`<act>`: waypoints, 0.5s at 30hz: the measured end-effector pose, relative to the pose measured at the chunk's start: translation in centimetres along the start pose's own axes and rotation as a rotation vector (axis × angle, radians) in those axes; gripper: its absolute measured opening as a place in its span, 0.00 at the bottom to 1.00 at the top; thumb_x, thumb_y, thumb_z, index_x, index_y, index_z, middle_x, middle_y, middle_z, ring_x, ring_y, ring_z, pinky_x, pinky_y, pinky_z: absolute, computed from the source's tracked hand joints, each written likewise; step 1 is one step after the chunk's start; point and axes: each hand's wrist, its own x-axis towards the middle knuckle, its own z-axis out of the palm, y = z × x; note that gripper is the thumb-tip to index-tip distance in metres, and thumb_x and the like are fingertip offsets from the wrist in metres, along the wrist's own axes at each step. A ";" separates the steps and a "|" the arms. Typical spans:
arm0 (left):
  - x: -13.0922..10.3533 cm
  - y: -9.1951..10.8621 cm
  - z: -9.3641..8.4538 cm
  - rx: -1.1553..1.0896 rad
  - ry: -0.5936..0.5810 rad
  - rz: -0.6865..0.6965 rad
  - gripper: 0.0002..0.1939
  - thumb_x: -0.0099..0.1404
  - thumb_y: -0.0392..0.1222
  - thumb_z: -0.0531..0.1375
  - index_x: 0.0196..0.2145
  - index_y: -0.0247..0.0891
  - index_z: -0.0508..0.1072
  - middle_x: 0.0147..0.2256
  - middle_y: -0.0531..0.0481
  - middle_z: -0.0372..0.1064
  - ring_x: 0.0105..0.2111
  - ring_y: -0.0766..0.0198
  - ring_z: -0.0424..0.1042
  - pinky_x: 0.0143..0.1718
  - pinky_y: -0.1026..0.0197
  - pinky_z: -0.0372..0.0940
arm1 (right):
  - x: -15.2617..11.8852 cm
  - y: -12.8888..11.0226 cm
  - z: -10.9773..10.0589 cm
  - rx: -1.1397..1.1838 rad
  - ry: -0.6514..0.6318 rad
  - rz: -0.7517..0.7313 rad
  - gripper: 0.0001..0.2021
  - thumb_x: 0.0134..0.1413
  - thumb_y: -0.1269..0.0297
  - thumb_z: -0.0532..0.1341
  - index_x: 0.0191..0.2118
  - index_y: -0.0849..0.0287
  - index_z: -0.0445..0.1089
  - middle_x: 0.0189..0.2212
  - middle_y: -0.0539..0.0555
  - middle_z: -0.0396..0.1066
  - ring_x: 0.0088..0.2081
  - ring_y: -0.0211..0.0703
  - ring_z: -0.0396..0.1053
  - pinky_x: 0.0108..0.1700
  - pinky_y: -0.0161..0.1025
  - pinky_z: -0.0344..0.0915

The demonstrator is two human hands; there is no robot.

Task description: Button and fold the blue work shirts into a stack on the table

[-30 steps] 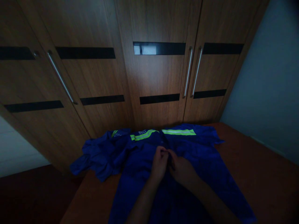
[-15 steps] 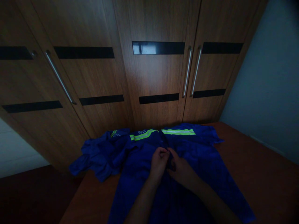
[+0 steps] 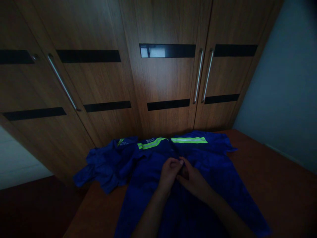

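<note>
A blue work shirt [image 3: 220, 175] with yellow-green reflective strips across the chest lies spread on a wooden surface. At its front middle, my left hand [image 3: 169, 172] is closed, with thumb and fingertips pinching the front edge of the cloth. Right against it, my right hand [image 3: 194, 178] is also closed on the same edge, its thumb and fingers curled. The fingertips of the two hands meet. Whatever small part of the front edge lies between them is hidden and too dark to make out. White lettering [image 3: 150, 140] shows above the left strip.
A second blue garment [image 3: 106, 165] with a reflective strip lies crumpled at the left, partly over the edge of the wooden surface [image 3: 267, 185]. Behind stands a wooden wardrobe [image 3: 165, 79] with metal handles. A pale wall [image 3: 282, 92] rises at the right.
My fingers have shifted slightly at the shirt's front; the left fingertips have moved a little to the right, against the right hand. The shirt lies as before.
</note>
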 end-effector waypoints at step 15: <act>0.5 -0.5 -0.4 -0.064 0.060 -0.014 0.12 0.47 0.44 0.68 0.28 0.36 0.72 0.20 0.56 0.68 0.20 0.70 0.64 0.23 0.68 0.55 | 0.5 1.2 -0.8 0.199 0.107 -0.041 0.23 0.53 0.65 0.54 0.56 0.59 0.58 0.24 0.45 0.66 0.26 0.37 0.65 0.32 0.34 0.64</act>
